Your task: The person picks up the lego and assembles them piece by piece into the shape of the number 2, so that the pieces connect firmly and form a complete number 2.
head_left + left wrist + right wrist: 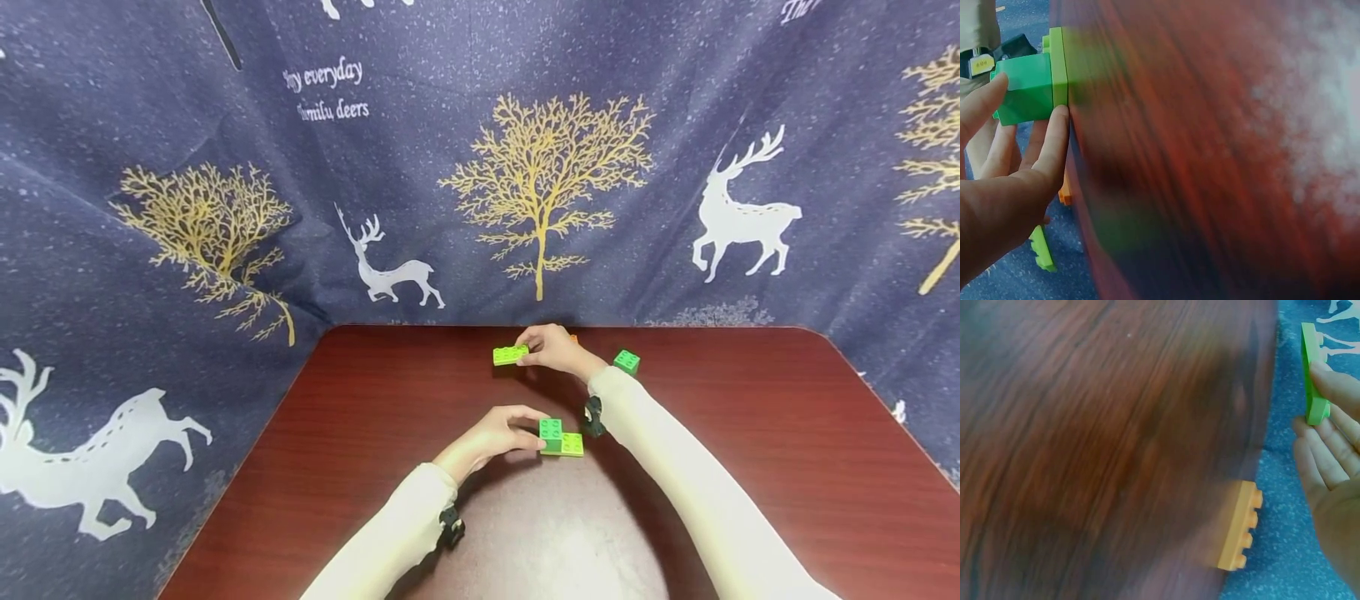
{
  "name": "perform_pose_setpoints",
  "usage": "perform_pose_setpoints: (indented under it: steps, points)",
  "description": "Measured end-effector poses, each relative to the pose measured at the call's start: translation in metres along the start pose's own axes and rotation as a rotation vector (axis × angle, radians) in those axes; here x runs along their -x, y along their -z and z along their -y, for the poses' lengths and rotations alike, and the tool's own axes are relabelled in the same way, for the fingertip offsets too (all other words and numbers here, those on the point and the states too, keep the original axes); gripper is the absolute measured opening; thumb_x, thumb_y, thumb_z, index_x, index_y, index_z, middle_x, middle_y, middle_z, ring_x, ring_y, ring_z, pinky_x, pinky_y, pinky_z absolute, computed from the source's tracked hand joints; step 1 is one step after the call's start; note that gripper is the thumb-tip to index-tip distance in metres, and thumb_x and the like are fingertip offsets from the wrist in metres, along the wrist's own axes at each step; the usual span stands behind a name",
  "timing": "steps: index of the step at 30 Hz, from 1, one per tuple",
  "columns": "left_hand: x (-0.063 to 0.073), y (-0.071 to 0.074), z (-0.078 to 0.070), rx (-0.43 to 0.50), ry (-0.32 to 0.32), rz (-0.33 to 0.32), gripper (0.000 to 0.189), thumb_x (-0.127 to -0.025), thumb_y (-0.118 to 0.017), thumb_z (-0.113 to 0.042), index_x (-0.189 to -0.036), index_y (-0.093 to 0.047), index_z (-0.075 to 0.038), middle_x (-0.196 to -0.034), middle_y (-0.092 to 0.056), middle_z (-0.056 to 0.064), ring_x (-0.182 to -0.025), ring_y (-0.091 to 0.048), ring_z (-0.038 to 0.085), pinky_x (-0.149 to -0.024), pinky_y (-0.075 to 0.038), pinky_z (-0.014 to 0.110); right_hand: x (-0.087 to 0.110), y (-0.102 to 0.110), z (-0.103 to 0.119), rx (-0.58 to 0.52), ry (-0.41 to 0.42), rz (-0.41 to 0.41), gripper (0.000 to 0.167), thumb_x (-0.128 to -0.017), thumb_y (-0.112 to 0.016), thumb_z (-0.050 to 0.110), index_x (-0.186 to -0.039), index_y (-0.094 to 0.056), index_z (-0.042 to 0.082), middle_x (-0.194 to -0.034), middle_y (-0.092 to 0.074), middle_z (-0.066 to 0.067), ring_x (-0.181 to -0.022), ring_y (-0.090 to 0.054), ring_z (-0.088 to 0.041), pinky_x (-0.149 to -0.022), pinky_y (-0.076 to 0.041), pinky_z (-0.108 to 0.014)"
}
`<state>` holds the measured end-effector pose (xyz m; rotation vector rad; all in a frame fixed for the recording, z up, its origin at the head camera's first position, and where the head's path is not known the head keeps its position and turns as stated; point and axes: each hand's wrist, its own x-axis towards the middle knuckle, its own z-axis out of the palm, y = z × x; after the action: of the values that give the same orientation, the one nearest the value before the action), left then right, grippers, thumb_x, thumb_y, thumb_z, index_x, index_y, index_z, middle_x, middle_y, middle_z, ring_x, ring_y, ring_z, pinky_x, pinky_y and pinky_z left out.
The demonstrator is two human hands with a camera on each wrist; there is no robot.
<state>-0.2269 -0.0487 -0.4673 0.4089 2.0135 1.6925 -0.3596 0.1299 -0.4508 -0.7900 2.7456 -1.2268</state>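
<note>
Near the middle of the table, a green toy brick (551, 432) sits on the left part of a flat lime-green toy brick (573, 444). My left hand (497, 431) holds the green brick from its left side; in the left wrist view the thumb lies on the green brick (1025, 89) and a fingertip touches the lime brick's (1059, 65) edge. Farther back, my right hand (557, 348) pinches the end of another flat lime-green brick (507, 356). The right wrist view shows that lime brick (1311, 375) between thumb and fingers, raised off the table.
An orange toy brick (1237, 526) rests near the table's far edge, mostly hidden behind the right hand in the head view. Another green brick (627, 361) stands right of the right wrist. A dark blue patterned cloth (480, 208) hangs behind the brown table (375, 392).
</note>
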Motion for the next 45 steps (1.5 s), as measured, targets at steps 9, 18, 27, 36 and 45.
perform_pose_setpoints:
  steps: [9,18,27,36,45]
  points:
    - [-0.001,-0.001,0.000,-0.001,0.005,0.000,0.039,-0.079,-0.075,-0.001,-0.117,-0.067,-0.004,-0.107,-0.068,0.011,-0.080,-0.064,0.010,-0.074,-0.053,0.023,0.016,0.017,0.002,-0.051,0.006,0.026,0.037,-0.083,-0.077,0.018,-0.115,-0.067,0.005,-0.114,-0.066,-0.010,-0.104,-0.064,-0.029,-0.088,-0.052,-0.042]
    - [0.000,0.000,0.000,0.017,0.017,-0.012,0.040,-0.079,-0.075,-0.001,-0.118,-0.067,-0.003,-0.108,-0.068,0.011,-0.079,-0.065,0.011,-0.076,-0.054,0.026,0.031,0.029,0.002,-0.024,0.038,0.038,0.035,-0.089,-0.070,0.019,-0.122,-0.065,0.010,-0.112,-0.059,-0.009,-0.110,-0.061,-0.034,-0.092,-0.050,-0.045]
    - [-0.002,0.002,0.002,0.016,0.012,0.001,0.040,-0.079,-0.075,-0.001,-0.118,-0.067,-0.003,-0.108,-0.068,0.012,-0.080,-0.065,0.011,-0.076,-0.055,0.027,0.047,0.036,0.004,-0.034,0.100,-0.018,0.033,-0.087,-0.072,0.016,-0.118,-0.067,0.006,-0.110,-0.063,-0.011,-0.107,-0.062,-0.036,-0.091,-0.050,-0.047]
    - [-0.003,0.001,0.001,0.018,0.014,-0.007,0.039,-0.078,-0.076,-0.001,-0.116,-0.068,-0.003,-0.104,-0.069,0.009,-0.080,-0.065,0.012,-0.075,-0.054,0.026,0.064,0.042,-0.001,0.033,0.143,-0.125,0.029,-0.083,-0.075,0.015,-0.111,-0.068,0.008,-0.099,-0.071,-0.007,-0.079,-0.065,-0.021,-0.071,-0.054,-0.039]
    - [-0.003,0.001,0.001,0.034,0.019,-0.008,0.039,-0.077,-0.076,0.000,-0.116,-0.068,-0.004,-0.103,-0.069,0.009,-0.080,-0.065,0.013,-0.075,-0.055,0.028,0.079,0.041,-0.005,0.004,0.202,-0.240,0.026,-0.075,-0.078,0.006,-0.098,-0.067,0.007,-0.067,-0.059,-0.002,-0.059,-0.053,-0.018,-0.057,-0.048,-0.028]
